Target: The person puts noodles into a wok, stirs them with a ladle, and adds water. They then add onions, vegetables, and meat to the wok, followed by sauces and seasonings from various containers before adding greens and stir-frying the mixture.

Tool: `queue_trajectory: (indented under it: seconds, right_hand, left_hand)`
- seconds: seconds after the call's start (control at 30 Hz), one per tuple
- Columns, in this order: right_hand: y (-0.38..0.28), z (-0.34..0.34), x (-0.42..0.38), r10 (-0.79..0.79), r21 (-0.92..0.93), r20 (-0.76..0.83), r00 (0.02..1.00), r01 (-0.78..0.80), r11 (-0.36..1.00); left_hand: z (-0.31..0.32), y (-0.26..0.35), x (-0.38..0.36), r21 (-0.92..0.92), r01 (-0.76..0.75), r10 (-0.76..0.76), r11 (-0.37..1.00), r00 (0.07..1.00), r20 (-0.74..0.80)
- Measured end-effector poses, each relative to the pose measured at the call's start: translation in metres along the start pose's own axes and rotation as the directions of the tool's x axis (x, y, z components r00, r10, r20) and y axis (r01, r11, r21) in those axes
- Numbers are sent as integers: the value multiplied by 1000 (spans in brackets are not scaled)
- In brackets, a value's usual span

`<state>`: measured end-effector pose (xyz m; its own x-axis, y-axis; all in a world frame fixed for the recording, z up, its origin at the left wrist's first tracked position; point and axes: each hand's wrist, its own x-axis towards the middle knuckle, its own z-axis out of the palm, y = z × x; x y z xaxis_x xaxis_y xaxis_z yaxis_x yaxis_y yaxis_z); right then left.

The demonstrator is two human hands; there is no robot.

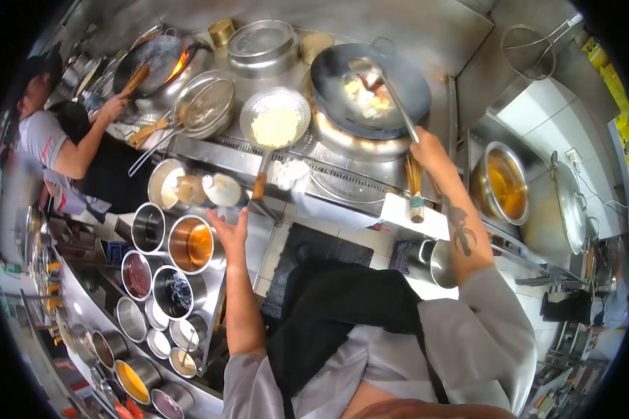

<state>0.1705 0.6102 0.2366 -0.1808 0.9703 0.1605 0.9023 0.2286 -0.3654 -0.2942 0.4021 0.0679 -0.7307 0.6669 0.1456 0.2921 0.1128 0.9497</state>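
My right hand (430,150) is wrapped round the handle of a long metal ladle (397,101). The ladle's bowl hangs over a dark wok (416,87) on the burner at the back. Pale and reddish food pieces (367,96) lie in that wok, with steam above them. My left hand (230,230) is open, fingers spread, beside a steel pot of amber liquid (191,244). Just beyond its fingertips stand a whitish bottle (223,190) and a brownish one (189,190). A perforated strainer (275,112) with yellowish food in it sits left of the wok, its wooden handle towards me.
At left, a co-worker (66,150) holds a bamboo brush (138,78) in a second wok (150,59) beside a flame. Several sauce pots (178,292) crowd the left counter. Another bamboo brush (415,188) stands near my right forearm. A steel bowl (493,178) holds amber liquid.
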Motion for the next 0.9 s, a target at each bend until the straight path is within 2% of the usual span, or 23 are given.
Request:
queue_trajectory:
  seconds: [0.07,0.2,0.3,0.37,0.43,0.47,0.5,0.57,0.67,0.7,0.77,0.8,0.87,0.9]
  right_hand:
    - [6,7,15,64,-48,-23,998,-65,997]
    - [19,13,49,202,-136,-38,979,-206,969]
    - [20,18,55,411,6,150,899,-417,909]
    - [31,31,45,432,281,292,853,-509,814]
    - [32,28,36,376,522,474,796,-598,608]
    - [8,-4,32,433,593,508,745,-667,451]
    - [5,-22,34,440,557,541,717,-697,452]
    - [33,-10,42,405,522,451,795,-603,603]
    - [22,16,42,461,342,220,860,-510,789]
    - [24,22,41,467,398,289,836,-548,735]
    - [26,29,40,452,494,418,788,-615,615]
    - [1,7,33,450,572,502,739,-673,469]
    - [-4,-22,21,307,740,626,717,-670,57]
    - [-1,-28,19,212,748,663,717,-644,-162]
  left_hand:
    - [11,-4,21,87,-26,28,996,1000,-11]
    - [28,2,39,-3,-124,124,992,992,37]
    - [36,4,46,-212,-81,84,974,996,5]
    - [37,1,53,-188,-129,129,974,992,-10]
    - [33,15,58,-135,-141,144,981,989,16]
    - [34,6,60,-117,-169,170,979,985,-1]
    - [33,-2,62,-128,-161,163,979,987,6]
    - [35,-16,65,-158,-151,156,976,988,18]
    - [37,-12,63,-230,-110,121,967,992,31]
    - [36,-7,63,-253,-89,100,963,994,31]
    - [34,3,59,-218,-138,139,966,990,-13]
    - [31,5,58,-178,-164,162,970,987,-25]
    - [26,13,57,-116,-208,203,971,978,-55]
    - [24,22,55,-99,-216,210,971,975,-74]
